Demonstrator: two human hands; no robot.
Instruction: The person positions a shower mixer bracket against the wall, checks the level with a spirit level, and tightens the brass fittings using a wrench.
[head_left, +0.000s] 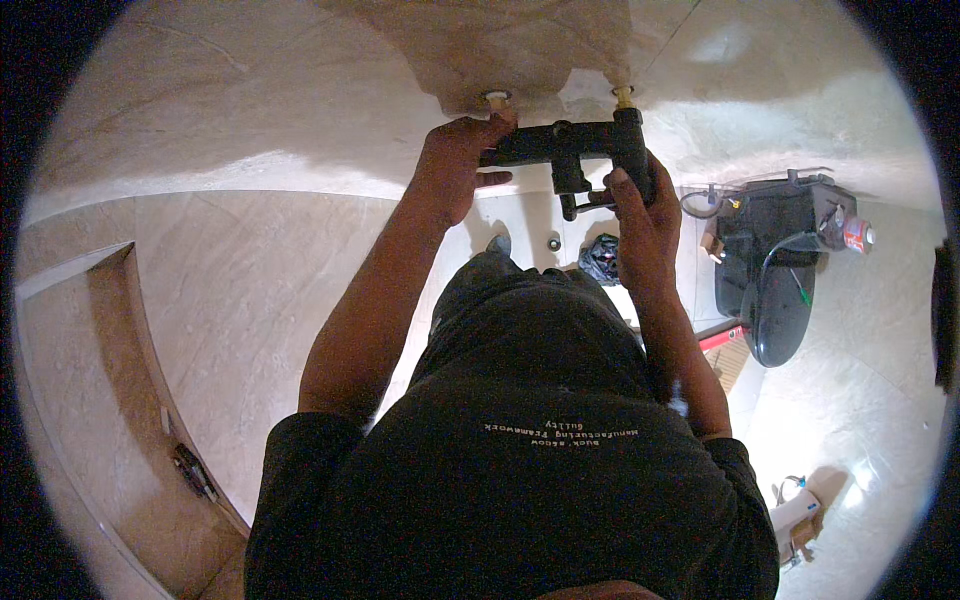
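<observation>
A black wall mixer tap (583,142) is held up at the tiled wall, its long body lying level and a spout and lever hanging below. My left hand (463,165) grips its left end, with fingertips up beside the left fitting (497,97), a pale piece sticking out of the wall. My right hand (645,215) is closed around the right end, thumb on the front near the lever. The tap's right end meets the brass-coloured right fitting (624,97). Whether the left end touches its fitting is hidden by my fingers.
To the right stands a black toilet (780,270) with a can (858,236) on its tank. A black plastic bag (600,259) and a round drain (554,243) are on the floor by my feet. A wall niche (150,400) at left holds a dark object (194,472).
</observation>
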